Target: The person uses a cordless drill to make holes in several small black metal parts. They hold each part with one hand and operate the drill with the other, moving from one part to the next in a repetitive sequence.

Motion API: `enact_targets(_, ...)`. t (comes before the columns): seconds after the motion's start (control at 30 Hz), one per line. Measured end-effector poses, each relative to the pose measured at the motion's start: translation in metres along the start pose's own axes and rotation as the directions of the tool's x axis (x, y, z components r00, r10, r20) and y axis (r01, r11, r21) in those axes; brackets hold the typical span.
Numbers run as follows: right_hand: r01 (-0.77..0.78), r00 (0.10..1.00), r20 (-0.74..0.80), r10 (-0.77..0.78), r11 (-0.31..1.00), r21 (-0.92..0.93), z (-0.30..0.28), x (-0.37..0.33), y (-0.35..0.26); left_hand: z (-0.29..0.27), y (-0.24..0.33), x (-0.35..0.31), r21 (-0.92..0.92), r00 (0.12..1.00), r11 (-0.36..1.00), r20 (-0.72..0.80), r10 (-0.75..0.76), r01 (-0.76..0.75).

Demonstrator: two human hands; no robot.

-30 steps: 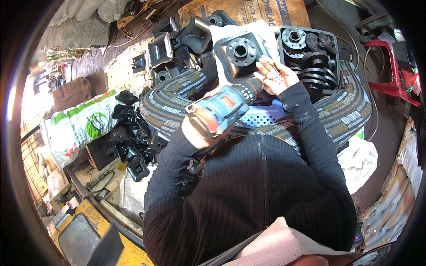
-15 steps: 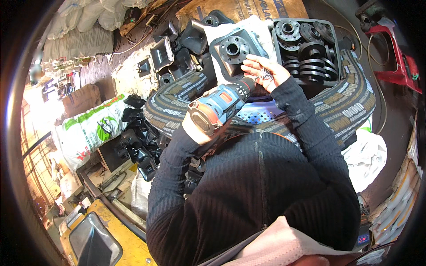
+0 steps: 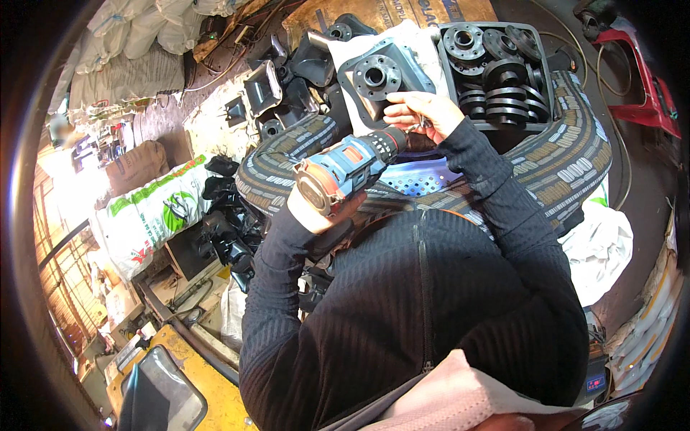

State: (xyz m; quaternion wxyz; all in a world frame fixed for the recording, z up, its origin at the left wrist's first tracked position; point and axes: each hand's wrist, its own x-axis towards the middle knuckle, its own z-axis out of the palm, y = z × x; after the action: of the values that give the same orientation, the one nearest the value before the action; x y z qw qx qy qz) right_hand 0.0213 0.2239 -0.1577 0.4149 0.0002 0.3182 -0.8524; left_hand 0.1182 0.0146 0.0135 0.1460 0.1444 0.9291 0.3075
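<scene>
My left hand point(image 3: 310, 213) is wrapped round the grip of a blue and orange cordless drill point(image 3: 348, 164), which points up to the right. Fingers partly curled, my right hand point(image 3: 434, 112) pinches small shiny metal pieces point(image 3: 422, 125), likely screws, right by the drill's chuck point(image 3: 392, 142). Whether they touch the chuck is hard to see. Just beyond that hand, a round black flange point(image 3: 376, 77) with a ring of holes sits on a dark square-based part point(image 3: 404, 70), which rests on white cloth.
A grey crate point(image 3: 552, 86) of black flanges stands at the far right of the work spot. A patterned padded ring point(image 3: 568, 154) curves round in front of me, with a blue perforated basket point(image 3: 417, 178) inside. Black funnel-shaped parts point(image 3: 262, 90) lie to the left, beside a white-green sack point(image 3: 154, 215).
The drill and my left hand have shifted slightly left. The fingers of my right hand have closed in more around the metal pieces near the chuck.
</scene>
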Motion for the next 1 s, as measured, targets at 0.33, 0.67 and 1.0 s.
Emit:
enact_targets(0.33, -0.159, 0.981, -0.045, 0.187, 0.92, 0.358, 0.003, 0.0, 0.003, -0.003, -0.002, 0.004, 0.158, 0.993, 0.981, 0.054, 0.109, -0.116)
enact_targets(0.67, -0.23, 0.963, 0.008, 0.268, 0.81, 0.54, -0.01, -0.001, 0.03, -0.02, 0.001, 0.0, -0.072, 0.963, 0.965, 0.116, -0.243, 0.252)
enact_targets(1.0, -0.172, 0.971, -0.06, 0.231, 0.85, 0.498, -0.005, -0.004, 0.034, -0.015, -0.006, 0.0, -0.061, 0.994, 0.993, 0.038, -0.098, 0.1)
